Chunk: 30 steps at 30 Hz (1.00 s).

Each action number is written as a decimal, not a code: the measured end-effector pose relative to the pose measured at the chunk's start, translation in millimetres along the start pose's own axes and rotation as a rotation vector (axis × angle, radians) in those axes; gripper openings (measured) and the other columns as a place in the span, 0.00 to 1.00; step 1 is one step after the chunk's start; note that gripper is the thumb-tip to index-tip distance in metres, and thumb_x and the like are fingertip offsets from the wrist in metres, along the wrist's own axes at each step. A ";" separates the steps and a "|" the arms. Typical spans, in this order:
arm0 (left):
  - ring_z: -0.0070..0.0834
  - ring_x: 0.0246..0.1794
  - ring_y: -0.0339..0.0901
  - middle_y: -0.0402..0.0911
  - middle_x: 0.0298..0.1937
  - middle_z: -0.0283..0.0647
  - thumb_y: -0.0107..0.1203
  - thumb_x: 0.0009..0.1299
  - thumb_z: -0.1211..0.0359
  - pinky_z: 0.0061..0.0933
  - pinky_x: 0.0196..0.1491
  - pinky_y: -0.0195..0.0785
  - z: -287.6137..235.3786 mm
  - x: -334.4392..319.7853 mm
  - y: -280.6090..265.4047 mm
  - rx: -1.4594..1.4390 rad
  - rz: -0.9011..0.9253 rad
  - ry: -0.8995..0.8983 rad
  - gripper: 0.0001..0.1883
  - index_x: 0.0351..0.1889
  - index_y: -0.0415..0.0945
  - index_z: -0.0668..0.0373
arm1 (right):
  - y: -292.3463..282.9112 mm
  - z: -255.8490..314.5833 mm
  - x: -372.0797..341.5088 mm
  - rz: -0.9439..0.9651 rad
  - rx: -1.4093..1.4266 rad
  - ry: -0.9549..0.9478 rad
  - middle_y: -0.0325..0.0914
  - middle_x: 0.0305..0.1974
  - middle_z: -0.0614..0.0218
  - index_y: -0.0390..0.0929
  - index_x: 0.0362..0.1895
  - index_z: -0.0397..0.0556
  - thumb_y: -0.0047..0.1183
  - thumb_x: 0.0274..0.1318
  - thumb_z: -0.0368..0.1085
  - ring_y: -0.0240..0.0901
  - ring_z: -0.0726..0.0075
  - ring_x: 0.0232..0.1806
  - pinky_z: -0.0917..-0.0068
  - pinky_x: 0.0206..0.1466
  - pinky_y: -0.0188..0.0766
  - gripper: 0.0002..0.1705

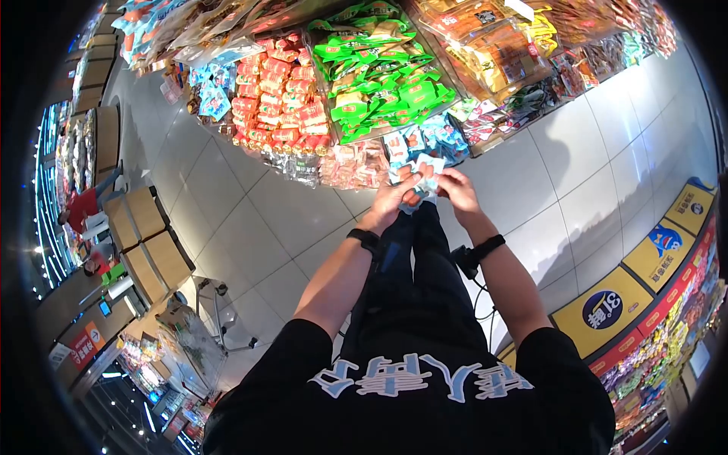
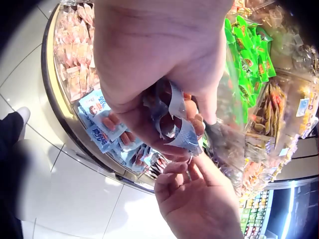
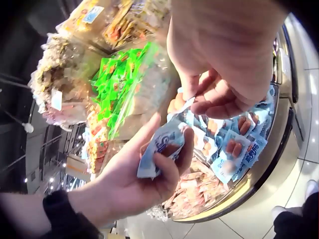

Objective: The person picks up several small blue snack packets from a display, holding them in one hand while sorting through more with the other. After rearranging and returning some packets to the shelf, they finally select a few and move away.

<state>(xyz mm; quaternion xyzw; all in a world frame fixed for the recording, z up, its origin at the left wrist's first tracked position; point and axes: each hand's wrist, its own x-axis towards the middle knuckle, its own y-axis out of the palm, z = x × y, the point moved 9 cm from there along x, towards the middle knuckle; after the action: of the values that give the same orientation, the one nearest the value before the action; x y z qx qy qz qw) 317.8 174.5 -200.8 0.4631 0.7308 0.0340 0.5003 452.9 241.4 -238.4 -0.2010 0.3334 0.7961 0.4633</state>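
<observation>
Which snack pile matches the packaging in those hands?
The blue packets at the display rim, beside the pink packets: blue-and-white wrappers resemble the held packaging, whereas the pink and green packets differ in colour.

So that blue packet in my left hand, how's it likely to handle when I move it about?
The packet will probably flop and crease, since its thin film curls in your left hand. It's likely light, being small enough to sit within your fingers. It may feel a bit slick, as the film shines in the left wrist view.
</observation>
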 end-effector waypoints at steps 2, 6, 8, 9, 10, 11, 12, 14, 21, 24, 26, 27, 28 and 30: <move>0.16 0.18 0.62 0.71 0.26 0.29 0.61 0.67 0.72 0.23 0.23 0.59 9.1 14.4 -21.4 -0.043 0.035 0.049 0.13 0.48 0.73 0.58 | -17.3 -2.1 11.1 -0.193 0.064 0.046 0.74 0.28 0.73 0.77 0.41 0.47 0.59 0.60 0.38 0.74 0.76 0.31 0.78 0.38 0.71 0.10; 0.18 0.16 0.59 0.69 0.25 0.31 0.58 0.67 0.77 0.27 0.22 0.59 7.0 1.4 -40.2 -0.069 -0.091 0.005 0.22 0.58 0.68 0.58 | -28.2 -10.1 59.8 -0.279 0.174 -0.028 0.77 0.31 0.69 0.73 0.44 0.45 0.62 0.57 0.35 0.78 0.73 0.29 0.80 0.33 0.73 0.14; 0.18 0.17 0.59 0.69 0.24 0.32 0.56 0.67 0.78 0.29 0.25 0.63 4.3 -3.5 -46.1 -0.085 -0.071 0.002 0.20 0.57 0.69 0.58 | -37.8 -29.2 84.9 -0.354 0.220 -0.025 0.79 0.33 0.66 0.72 0.45 0.44 0.63 0.56 0.34 0.80 0.70 0.30 0.77 0.31 0.74 0.16; 0.18 0.17 0.58 0.68 0.23 0.32 0.55 0.67 0.79 0.29 0.25 0.60 0.6 -6.6 -45.6 -0.099 -0.079 0.004 0.17 0.54 0.70 0.58 | -39.3 -35.1 92.4 -0.387 0.216 -0.008 0.79 0.33 0.65 0.72 0.45 0.44 0.62 0.57 0.34 0.80 0.69 0.30 0.76 0.31 0.74 0.16; 0.19 0.17 0.57 0.68 0.22 0.31 0.55 0.67 0.79 0.28 0.24 0.58 -3.3 -10.0 -45.4 -0.115 -0.088 0.005 0.15 0.52 0.71 0.58 | -40.7 -41.3 99.0 -0.421 0.210 0.011 0.79 0.33 0.65 0.73 0.45 0.43 0.62 0.57 0.34 0.80 0.69 0.31 0.76 0.32 0.75 0.15; 0.18 0.17 0.57 0.65 0.21 0.30 0.54 0.68 0.79 0.27 0.24 0.57 -8.4 -13.4 -44.2 -0.076 -0.082 0.012 0.14 0.51 0.71 0.58 | -40.3 -46.3 105.6 -0.443 0.213 0.010 0.79 0.33 0.64 0.72 0.45 0.43 0.63 0.56 0.34 0.81 0.68 0.30 0.75 0.31 0.75 0.16; 0.18 0.17 0.57 0.65 0.21 0.30 0.54 0.68 0.79 0.27 0.23 0.57 -8.9 -13.7 -47.1 -0.061 -0.073 0.017 0.14 0.50 0.71 0.58 | -36.1 -45.4 106.4 -0.457 0.246 0.004 0.79 0.33 0.64 0.72 0.45 0.43 0.63 0.56 0.34 0.80 0.68 0.29 0.75 0.31 0.75 0.16; 0.17 0.17 0.57 0.64 0.21 0.29 0.54 0.68 0.79 0.27 0.23 0.57 -8.6 -13.6 -52.0 -0.035 -0.054 0.026 0.13 0.49 0.71 0.58 | -27.7 -44.2 107.0 -0.486 0.309 -0.008 0.79 0.33 0.63 0.72 0.44 0.43 0.64 0.56 0.35 0.80 0.68 0.27 0.75 0.29 0.75 0.16; 0.17 0.16 0.58 0.65 0.23 0.28 0.55 0.67 0.78 0.26 0.24 0.60 -6.0 -21.5 -56.6 -0.056 -0.102 -0.019 0.10 0.46 0.73 0.60 | -41.2 -35.0 120.6 -0.552 -0.268 0.054 0.81 0.25 0.62 0.79 0.34 0.42 0.63 0.57 0.47 0.81 0.68 0.31 0.75 0.32 0.74 0.19; 0.16 0.17 0.60 0.66 0.24 0.29 0.56 0.67 0.77 0.26 0.25 0.64 -3.5 -19.2 -57.8 -0.004 -0.059 -0.060 0.08 0.43 0.74 0.62 | -52.2 -27.9 112.8 -0.671 -0.610 -0.029 0.82 0.26 0.62 0.80 0.32 0.42 0.60 0.57 0.53 0.80 0.72 0.29 0.74 0.32 0.72 0.24; 0.16 0.18 0.61 0.70 0.26 0.31 0.56 0.67 0.77 0.27 0.26 0.66 2.6 -15.6 -58.1 0.028 -0.023 -0.114 0.07 0.42 0.75 0.63 | -2.1 -9.3 75.9 -0.341 -0.417 0.045 0.80 0.25 0.70 0.82 0.40 0.46 0.58 0.58 0.55 0.75 0.77 0.31 0.76 0.36 0.69 0.24; 0.18 0.19 0.65 0.73 0.28 0.34 0.57 0.67 0.76 0.32 0.33 0.71 8.8 -11.8 -60.1 0.075 0.017 -0.159 0.09 0.44 0.74 0.64 | 25.1 -7.6 66.5 -0.114 -0.378 -0.017 0.80 0.30 0.72 0.81 0.45 0.43 0.59 0.59 0.51 0.73 0.79 0.33 0.78 0.40 0.69 0.23; 0.21 0.20 0.68 0.77 0.31 0.36 0.58 0.67 0.76 0.37 0.40 0.75 13.8 -6.9 -62.2 0.122 0.057 -0.204 0.11 0.47 0.74 0.65 | 54.3 -0.3 45.5 0.028 -0.308 -0.035 0.79 0.37 0.73 0.81 0.41 0.44 0.57 0.62 0.49 0.66 0.83 0.32 0.82 0.35 0.63 0.19; 0.23 0.21 0.72 0.80 0.34 0.39 0.58 0.67 0.75 0.40 0.46 0.79 19.9 -5.6 -58.7 0.194 0.087 -0.251 0.14 0.50 0.73 0.66 | 69.1 -5.5 30.8 0.250 -0.320 -0.046 0.76 0.36 0.74 0.80 0.44 0.43 0.57 0.62 0.45 0.63 0.85 0.31 0.83 0.35 0.60 0.17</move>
<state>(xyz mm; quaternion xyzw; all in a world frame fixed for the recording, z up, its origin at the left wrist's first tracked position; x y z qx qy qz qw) 295.6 128.9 -236.9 0.5411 0.6418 -0.0733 0.5384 377.6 231.9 -237.8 -0.2110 0.2144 0.8946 0.3304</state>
